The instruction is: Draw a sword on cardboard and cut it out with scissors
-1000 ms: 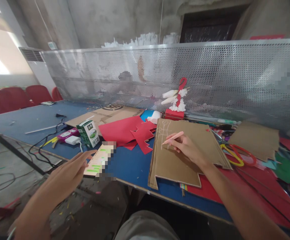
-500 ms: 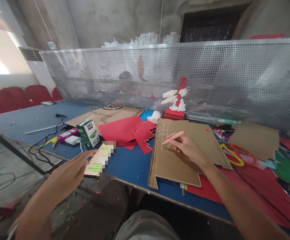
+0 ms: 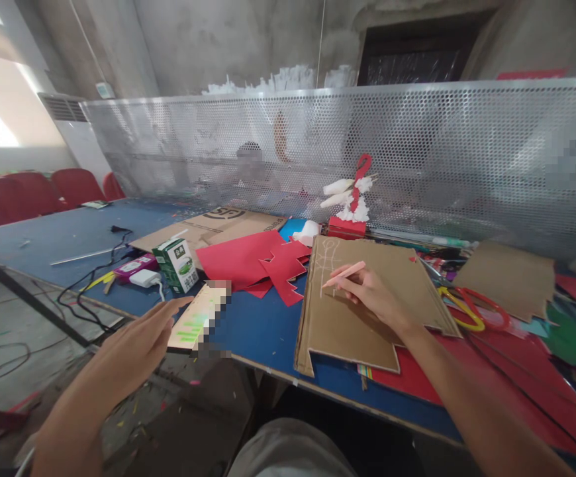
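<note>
In the head view, my right hand [image 3: 362, 291] pinches a thick peach-coloured pen [image 3: 345, 273], with its tip down at a brown cardboard sheet [image 3: 367, 338]. Pale drawn lines [image 3: 328, 250], with a rounded shape at the top, run along the sheet's left part. My left hand [image 3: 144, 334] has its fingers stretched out at the left edge of a phone [image 3: 193, 324]. The phone's lit screen shows green bars, and its right side is blurred out by blocks. Whether the fingers touch the screen is hard to tell.
Red paper pieces [image 3: 241, 258], a green-and-white milk carton [image 3: 175, 266] and a white charger [image 3: 145, 278] lie around the phone. Scissors [image 3: 467, 310] with yellow and red handles rest right of the cardboard. A perforated metal screen [image 3: 193, 152] stands behind.
The phone's screen content has shifted and looks smeared. Both hands and the pen stay almost where they were.
</note>
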Demonstrator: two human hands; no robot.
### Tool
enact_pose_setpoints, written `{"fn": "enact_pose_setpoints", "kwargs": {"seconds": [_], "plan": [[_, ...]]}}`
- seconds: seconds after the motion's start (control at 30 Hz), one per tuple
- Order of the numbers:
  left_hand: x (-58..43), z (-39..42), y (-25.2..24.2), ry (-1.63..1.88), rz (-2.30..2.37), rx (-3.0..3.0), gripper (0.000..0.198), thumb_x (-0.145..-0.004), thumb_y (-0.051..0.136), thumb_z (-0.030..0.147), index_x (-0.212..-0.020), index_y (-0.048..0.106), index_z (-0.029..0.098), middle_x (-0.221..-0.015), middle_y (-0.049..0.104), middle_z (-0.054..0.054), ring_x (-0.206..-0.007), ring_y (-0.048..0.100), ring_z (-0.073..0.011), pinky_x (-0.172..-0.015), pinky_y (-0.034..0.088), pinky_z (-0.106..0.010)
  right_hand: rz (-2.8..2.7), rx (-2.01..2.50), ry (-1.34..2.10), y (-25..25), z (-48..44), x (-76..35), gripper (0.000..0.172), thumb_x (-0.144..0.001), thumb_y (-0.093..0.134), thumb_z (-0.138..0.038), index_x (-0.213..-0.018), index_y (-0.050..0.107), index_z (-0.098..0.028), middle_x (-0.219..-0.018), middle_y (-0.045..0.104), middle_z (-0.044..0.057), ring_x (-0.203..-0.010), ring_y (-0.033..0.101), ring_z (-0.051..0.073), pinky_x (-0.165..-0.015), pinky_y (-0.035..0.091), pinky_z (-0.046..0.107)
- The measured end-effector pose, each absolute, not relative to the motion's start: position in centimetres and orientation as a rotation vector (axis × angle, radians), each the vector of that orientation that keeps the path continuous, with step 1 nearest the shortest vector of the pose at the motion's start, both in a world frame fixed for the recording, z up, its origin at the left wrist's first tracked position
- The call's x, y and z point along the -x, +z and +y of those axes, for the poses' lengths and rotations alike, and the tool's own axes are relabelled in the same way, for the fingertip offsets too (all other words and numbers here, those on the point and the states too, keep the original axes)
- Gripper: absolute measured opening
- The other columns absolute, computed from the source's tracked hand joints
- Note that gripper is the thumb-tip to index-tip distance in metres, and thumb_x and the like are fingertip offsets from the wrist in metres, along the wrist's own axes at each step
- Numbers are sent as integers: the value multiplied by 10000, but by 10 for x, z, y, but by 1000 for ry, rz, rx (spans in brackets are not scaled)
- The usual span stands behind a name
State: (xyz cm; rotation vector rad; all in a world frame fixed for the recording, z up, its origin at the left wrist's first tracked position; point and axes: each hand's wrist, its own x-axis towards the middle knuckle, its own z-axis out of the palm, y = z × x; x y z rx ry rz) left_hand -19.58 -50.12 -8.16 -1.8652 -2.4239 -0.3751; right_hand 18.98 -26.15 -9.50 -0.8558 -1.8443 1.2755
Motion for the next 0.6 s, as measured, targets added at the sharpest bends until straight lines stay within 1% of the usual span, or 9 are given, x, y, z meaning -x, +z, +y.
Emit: {"fn": "enact_pose_setpoints", "kwargs": {"seconds": [0.17,0.3,0.43,0.5,0.6], "plan": [[199,-500,-84,-398,-2514,1924,571,-980,281,347,-1524,425,251,-1490,604,-59,-1247,652,-259,-1047,458,-362,-1847,831,1281,-95,-262,-190,285,-902,688,-453,-953,785,-189,-1015,704,71,-616,474,103,-517,360,257],[201,-499,-86,-396,-2495,1914,585,-990,272,370,-1533,423,215,-1491,599,-82,-1252,646,-269,-1065,447,-378,-1863,852,1264,-95,-262,-190,284,-899,685,-455,-940,797,-197,-1132,699,83,-621,486,97,-517,373,262],[205,-500,-90,-367,-2513,1918,591,-999,249,383,-1545,401,216,-1524,568,-74,-1295,614,-261,-1068,437,-379,-1840,847,1276,-97,-260,-190,290,-884,700,-458,-932,800,-190,-1130,700,90,-640,506,104,-507,372,252],[208,-499,-93,-360,-2500,1926,593,-1002,232,388,-1545,400,220,-1527,566,-64,-1332,586,-257,-1089,421,-380,-1837,848,1270,-98,-259,-190,305,-881,702,-468,-924,804,-184,-1162,692,93,-627,500,95,-505,374,248],[210,-500,-96,-369,-2470,1927,596,-1008,211,393,-1552,389,227,-1513,580,-61,-1309,606,-253,-1101,420,-393,-1844,854,1255,-98,-259,-190,315,-885,698,-475,-905,816,-184,-1199,678,91,-605,485,80,-502,373,245]]}}
